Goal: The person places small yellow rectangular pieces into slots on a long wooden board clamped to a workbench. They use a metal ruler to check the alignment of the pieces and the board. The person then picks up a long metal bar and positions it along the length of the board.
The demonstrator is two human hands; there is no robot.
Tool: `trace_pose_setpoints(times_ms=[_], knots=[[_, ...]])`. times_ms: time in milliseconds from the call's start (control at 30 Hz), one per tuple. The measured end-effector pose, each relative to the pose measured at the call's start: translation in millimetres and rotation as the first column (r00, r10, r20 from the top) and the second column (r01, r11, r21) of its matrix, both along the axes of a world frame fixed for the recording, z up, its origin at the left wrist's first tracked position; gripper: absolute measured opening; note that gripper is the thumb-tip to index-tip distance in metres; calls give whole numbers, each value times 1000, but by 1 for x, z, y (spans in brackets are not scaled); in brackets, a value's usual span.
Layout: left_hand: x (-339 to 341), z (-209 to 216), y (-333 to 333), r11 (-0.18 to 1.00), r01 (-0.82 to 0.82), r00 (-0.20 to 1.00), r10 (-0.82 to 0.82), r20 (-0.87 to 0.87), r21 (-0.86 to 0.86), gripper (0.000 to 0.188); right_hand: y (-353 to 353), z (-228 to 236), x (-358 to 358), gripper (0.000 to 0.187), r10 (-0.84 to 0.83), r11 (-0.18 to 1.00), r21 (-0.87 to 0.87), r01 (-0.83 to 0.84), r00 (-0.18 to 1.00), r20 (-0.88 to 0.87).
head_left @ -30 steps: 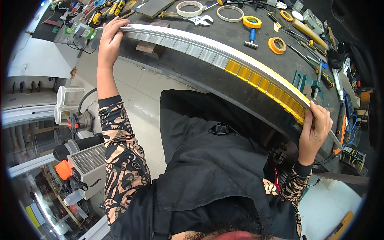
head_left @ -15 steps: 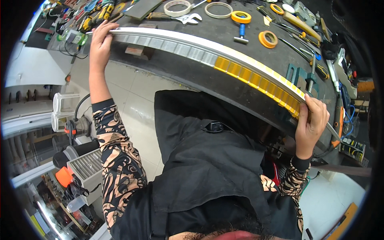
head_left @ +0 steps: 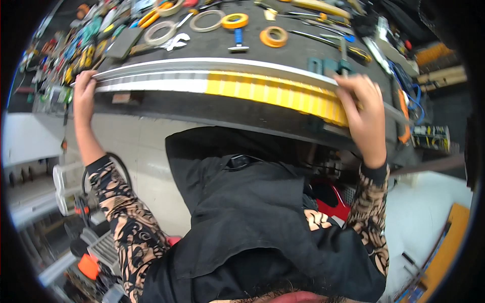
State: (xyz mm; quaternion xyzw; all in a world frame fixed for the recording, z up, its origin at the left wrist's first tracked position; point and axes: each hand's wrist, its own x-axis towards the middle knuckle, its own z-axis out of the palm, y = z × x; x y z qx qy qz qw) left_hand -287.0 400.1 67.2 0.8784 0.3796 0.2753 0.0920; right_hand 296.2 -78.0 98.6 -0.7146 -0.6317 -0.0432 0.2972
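A long metal strip (head_left: 262, 93) with a smooth raised edge and a ribbed side lies crosswise along the front of the dark workbench (head_left: 202, 111). Its ribs are silver on the left part and yellow on the right. My left hand (head_left: 85, 96) is closed around the left end, thumb on the near side. My right hand (head_left: 365, 113) grips the right end, its thumb over the yellow ribs and the fingers bent across the top edge. Some motion blur softens the strip and the right fingers.
Beyond the strip lie a yellow tape roll (head_left: 265, 38), an adjustable wrench (head_left: 178, 42), a blue-handled scraper-like tool (head_left: 238, 38) and a screwdriver (head_left: 359, 53). A green vise (head_left: 330, 65) stands near the right hand. Piled tools fill the far left.
The view has turned, so bench and strip sit further left. The strip looks more level, with more of its yellow ribs facing me. Both hands keep hold of its ends.
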Motion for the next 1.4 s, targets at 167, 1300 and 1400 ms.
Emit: trace_pose_setpoints(times_ms=[167,1300,1400], knots=[[61,34,67,987,-69,997,71,-5,145,41,35,27,62,30,-219,889,456,36,909,356],[280,0,-238,950,250,964,-262,45,189,15,-33,-57,72,42,-170,980,-73,187,583,-794],[280,-2,-238,955,241,968,-249,26,174,15,-27,-66,78,39,-127,986,-21,167,656,-744]])
